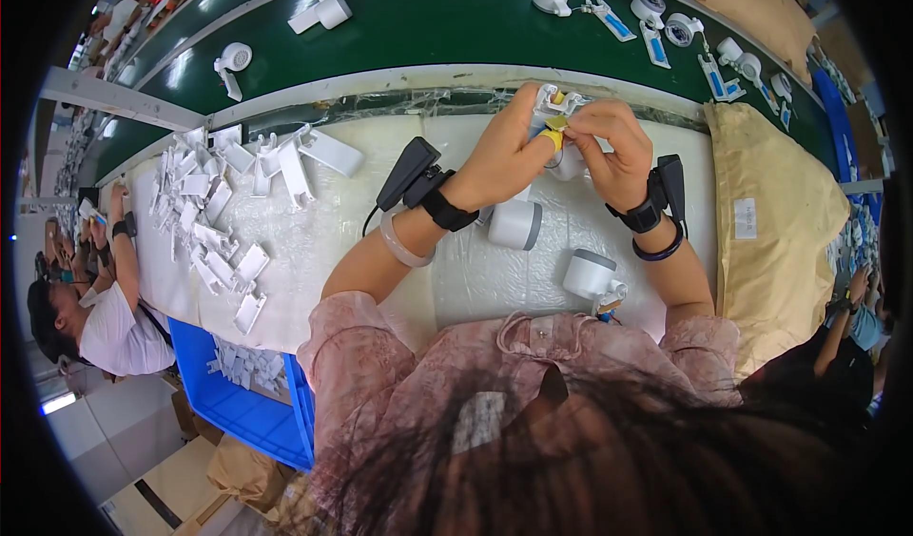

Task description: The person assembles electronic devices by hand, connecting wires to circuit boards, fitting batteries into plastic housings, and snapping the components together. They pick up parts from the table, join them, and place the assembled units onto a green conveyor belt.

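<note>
At one o'clock, over the far side of the bench (328, 251), a worker's left hand (499, 160) is clamped on a white plastic part (548, 100) as the right hand (613, 151) pinches a small yellow piece (557, 124) against it. A firm left hold and light fingertip pressure would serve best. The part looks pale and notched; fingers obscure the yellow piece's exact shape.

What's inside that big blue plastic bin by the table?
Inside the big blue plastic bin, many small white plastic pieces lie heaped. The white-covered table hides the bin's far end, and the top pieces cover whatever is beneath them.
</note>
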Demonstrator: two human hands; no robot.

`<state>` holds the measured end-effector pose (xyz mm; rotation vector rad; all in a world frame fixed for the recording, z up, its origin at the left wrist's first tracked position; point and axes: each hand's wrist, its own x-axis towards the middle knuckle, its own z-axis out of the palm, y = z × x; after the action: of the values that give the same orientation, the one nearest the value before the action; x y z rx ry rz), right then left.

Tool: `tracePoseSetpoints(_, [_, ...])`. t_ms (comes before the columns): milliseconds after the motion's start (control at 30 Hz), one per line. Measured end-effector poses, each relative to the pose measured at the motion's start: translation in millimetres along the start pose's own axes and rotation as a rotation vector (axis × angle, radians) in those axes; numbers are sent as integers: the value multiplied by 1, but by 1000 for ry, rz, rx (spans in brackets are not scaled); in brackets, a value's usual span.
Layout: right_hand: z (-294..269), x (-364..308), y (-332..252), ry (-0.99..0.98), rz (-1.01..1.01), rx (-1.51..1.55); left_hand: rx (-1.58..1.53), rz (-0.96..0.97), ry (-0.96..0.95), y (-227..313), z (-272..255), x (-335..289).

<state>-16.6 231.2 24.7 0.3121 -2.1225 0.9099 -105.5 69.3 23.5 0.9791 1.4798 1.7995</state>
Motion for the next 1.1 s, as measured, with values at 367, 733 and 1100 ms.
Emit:
tracePoseSetpoints(367, [2, 2, 1, 32, -107, -93, 190, 149, 31, -1, 1, -2])
tracePoseSetpoints(733, [4, 3, -1, 17, -99, -102, 124, 119, 98, -1, 4, -3])
tracePoseSetpoints(1100, [1, 8, -9, 9, -96, -96, 62, 108, 68, -3, 5, -7])
